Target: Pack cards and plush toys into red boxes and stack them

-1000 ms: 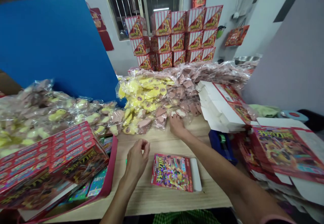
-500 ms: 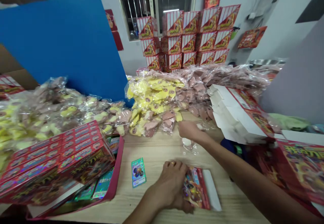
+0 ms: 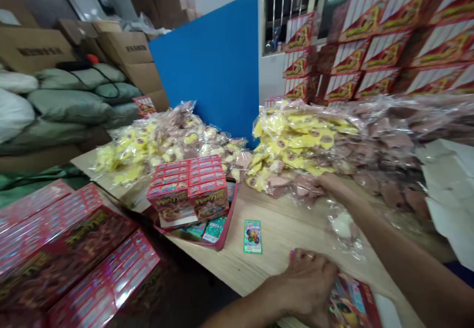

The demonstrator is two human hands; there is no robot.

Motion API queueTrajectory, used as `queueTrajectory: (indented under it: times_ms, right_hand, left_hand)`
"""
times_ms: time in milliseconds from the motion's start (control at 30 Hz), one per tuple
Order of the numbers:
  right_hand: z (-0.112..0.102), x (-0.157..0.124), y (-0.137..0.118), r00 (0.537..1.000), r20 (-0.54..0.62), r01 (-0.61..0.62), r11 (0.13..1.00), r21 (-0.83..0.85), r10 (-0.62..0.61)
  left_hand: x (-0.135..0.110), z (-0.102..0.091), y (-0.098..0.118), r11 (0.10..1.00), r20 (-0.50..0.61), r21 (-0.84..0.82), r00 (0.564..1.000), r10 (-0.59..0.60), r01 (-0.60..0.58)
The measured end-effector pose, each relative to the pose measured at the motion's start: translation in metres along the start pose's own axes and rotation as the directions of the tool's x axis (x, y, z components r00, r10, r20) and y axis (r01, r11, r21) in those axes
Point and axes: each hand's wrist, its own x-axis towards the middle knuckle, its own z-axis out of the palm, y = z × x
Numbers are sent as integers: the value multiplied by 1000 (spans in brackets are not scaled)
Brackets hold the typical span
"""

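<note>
In the head view, the left hand (image 3: 305,286) lies palm down, its fingers a little bent, on a shiny printed packet (image 3: 351,303) near the table edge, and this flat, even pressure holds the packet steady on the wooden table (image 3: 281,234). The right hand (image 3: 333,184) is at the edge of a heap of plastic-wrapped yellow and pink items (image 3: 307,140), but it cannot be told if it is closed on a bag, and a loose clear bag (image 3: 342,226) lies in the way, between the two hands. A small holographic card (image 3: 252,236) lies on the table near a red tray (image 3: 222,244) with stacked red boxes (image 3: 188,187) in it.
</note>
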Motion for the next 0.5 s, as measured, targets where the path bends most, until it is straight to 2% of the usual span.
queueTrajectory:
  times_ms: [100,167,200,267,333,400,500]
  right_hand:
    - [-22,-23,11,998,-49,-26,998,60,29]
    - [-41,-47,16,994,-100,-21,992,122,33]
    - [-50,-62,17,996,-87,-11,981,193,29]
    - [-67,-91,16,999,36,-8,915,402,-7]
    - [-78,-117,14,972,216,-47,825,563,-92]
    - [-87,-135,11,932,334,-61,847,529,-141]
    - [-102,-155,6,924,338,84,957,279,-180]
  left_hand:
    - [-10,-10,-1,994,-120,-54,988,-98,92]
    - [-21,-23,-1,976,-230,-97,950,-211,194]
    - [-27,-29,-1,965,-292,-119,921,-259,234]
    - [-36,-41,-1,955,-426,-159,855,-296,252]
    - [-42,-47,-4,968,-542,-162,802,-250,192]
    - [-46,-48,-6,983,-612,-126,769,-184,135]
    - [-53,-43,-6,990,-643,-65,753,-140,128]
